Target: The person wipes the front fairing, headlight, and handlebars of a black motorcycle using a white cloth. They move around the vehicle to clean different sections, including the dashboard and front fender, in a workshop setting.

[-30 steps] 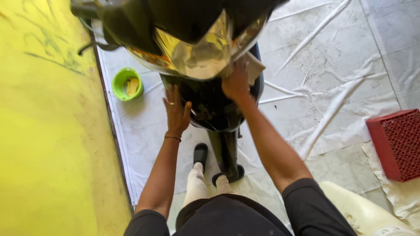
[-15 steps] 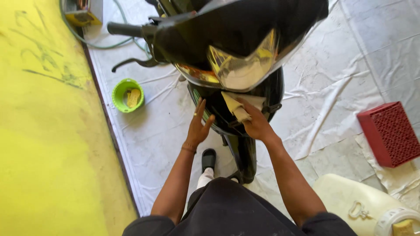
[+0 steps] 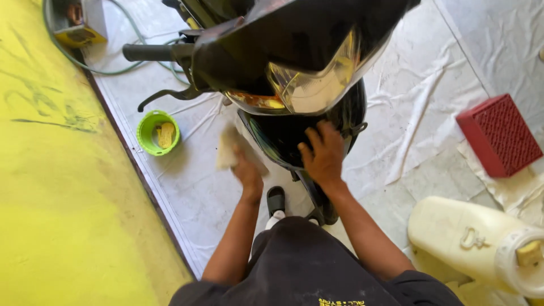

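Note:
A black scooter stands in front of me, its headlight and left handlebar grip toward the camera. My left hand is shut on a pale yellowish cloth, held against the left side of the black front fender. My right hand rests with fingers spread on the fender's right side, below the headlight. The front wheel is mostly hidden behind my arms and body.
A green round bowl holding a yellow sponge sits on the white floor sheet at left. A yellow wall runs along the left. A red crate lies right, a cream jerrycan lower right, a green hose behind.
The cloth has passed from my right hand to my left hand, which moved to the fender's left side. My right hand now lies flat on the fender. The view has shifted.

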